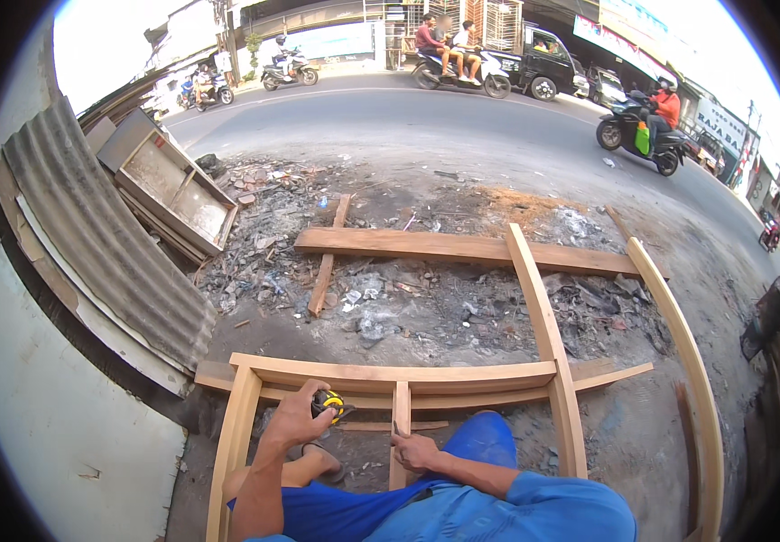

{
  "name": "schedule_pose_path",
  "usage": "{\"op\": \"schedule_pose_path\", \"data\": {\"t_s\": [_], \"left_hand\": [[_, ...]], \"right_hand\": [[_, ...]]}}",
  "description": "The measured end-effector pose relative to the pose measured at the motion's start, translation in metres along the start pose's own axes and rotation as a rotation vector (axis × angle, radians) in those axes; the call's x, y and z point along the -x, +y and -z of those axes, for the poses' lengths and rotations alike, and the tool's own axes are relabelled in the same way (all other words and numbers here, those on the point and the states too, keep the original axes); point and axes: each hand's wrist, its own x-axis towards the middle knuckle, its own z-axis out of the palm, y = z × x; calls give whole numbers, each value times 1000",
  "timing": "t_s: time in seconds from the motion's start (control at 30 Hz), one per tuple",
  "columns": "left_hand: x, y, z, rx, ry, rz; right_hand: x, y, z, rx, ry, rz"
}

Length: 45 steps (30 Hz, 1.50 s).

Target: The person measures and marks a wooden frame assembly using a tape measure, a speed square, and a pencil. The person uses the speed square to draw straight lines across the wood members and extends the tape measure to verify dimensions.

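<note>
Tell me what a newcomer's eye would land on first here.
The pale wooden frame would probably draw the eye first, spreading across the lower half around the person. Next comes the yellow-and-black tape measure in the left grip, between the frame's left and middle posts. Beyond, along the top, a road holds several motorbikes.

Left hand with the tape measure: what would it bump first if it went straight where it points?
Probably the long wooden rail just ahead of the left hand; it might pass over, since depth is unclear.
</note>
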Motion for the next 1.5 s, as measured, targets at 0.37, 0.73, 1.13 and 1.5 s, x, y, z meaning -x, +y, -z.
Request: {"op": "schedule_pose_path", "data": {"t_s": [0.37, 0.73, 1.13, 1.5], "left_hand": [[-3, -2, -8, -19, 7, -44], [-8, 6, -18, -56, -33, -76], [-8, 5, -63, -279, -138, -243], [0, -2, -75, -141, -21, -173]], "right_hand": [[-1, -4, 8, 25, -19, 27], [-8, 7, 9, -106, 44, -26], [-19, -79, 103, -1382, -287, -73], [-40, -91, 84, -1758, -218, -7]]}}
